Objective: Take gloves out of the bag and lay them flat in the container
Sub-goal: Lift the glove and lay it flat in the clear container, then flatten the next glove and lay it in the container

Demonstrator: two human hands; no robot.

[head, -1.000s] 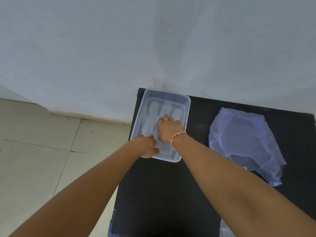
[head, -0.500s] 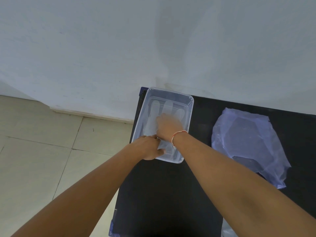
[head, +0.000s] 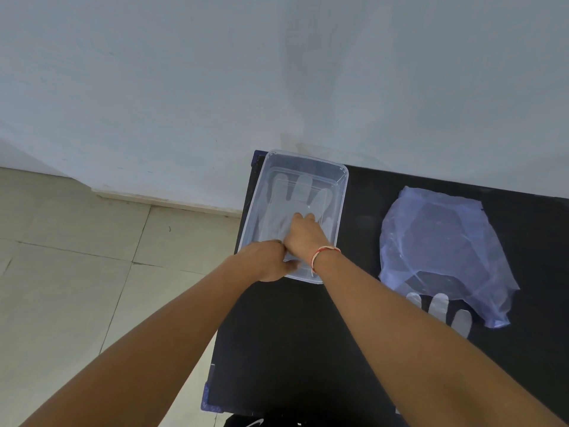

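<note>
A clear plastic container [head: 344,192] sits at the far left corner of a black table [head: 292,349]. A translucent glove [head: 288,197] lies flat in it, fingers pointing to the wall. My right hand [head: 303,234] rests on the glove's palm, fingertips pressing down and holding nothing. My left hand [head: 266,261] grips the container's near left rim, thumb over the edge. A bluish see-through bag [head: 440,238] lies to the right. Fingers of another glove [head: 438,306] stick out below its near edge, partly hidden by my right forearm.
A white wall runs right behind the table. The table's left edge drops to a tiled floor [head: 92,288] just beside the container. Something dark with a white mark [head: 255,422] shows at the bottom edge.
My right hand has slid back from the glove's fingers towards its cuff, so the glove's fingers now show. My left hand has stayed at the near rim.
</note>
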